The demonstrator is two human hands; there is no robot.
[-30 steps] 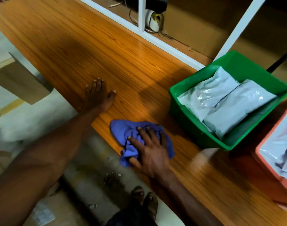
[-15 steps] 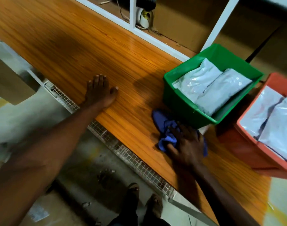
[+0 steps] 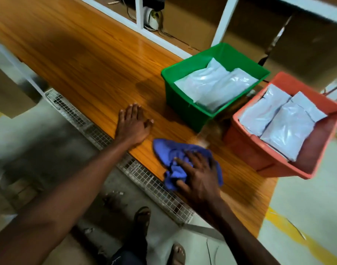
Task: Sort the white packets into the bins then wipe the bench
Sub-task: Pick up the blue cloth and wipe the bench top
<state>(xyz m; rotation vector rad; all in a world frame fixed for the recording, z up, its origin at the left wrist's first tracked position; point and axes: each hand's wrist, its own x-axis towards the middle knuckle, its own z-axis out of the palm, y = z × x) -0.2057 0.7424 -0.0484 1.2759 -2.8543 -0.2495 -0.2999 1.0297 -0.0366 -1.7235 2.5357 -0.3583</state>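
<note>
A blue cloth (image 3: 169,152) lies bunched on the wooden bench (image 3: 83,60) near its front edge. My right hand (image 3: 199,174) presses down on the cloth with spread fingers. My left hand (image 3: 132,124) rests flat on the bench, just left of the cloth, holding nothing. A green bin (image 3: 180,104) behind the cloth holds white packets (image 3: 211,85). To its right an orange bin (image 3: 246,148) holds more white packets (image 3: 278,121). No loose packets show on the bench.
A wire mesh tray (image 3: 144,176) runs under the bench's front edge. White frame posts (image 3: 223,22) and cardboard stand behind the bench. The bench ends just right of the orange bin. My sandalled feet (image 3: 142,217) are on the concrete floor below.
My right hand slid the cloth right toward the green bin, then back toward the front edge. My view shifted right, bringing the orange bin into sight. My left hand stayed flat on the bench.
</note>
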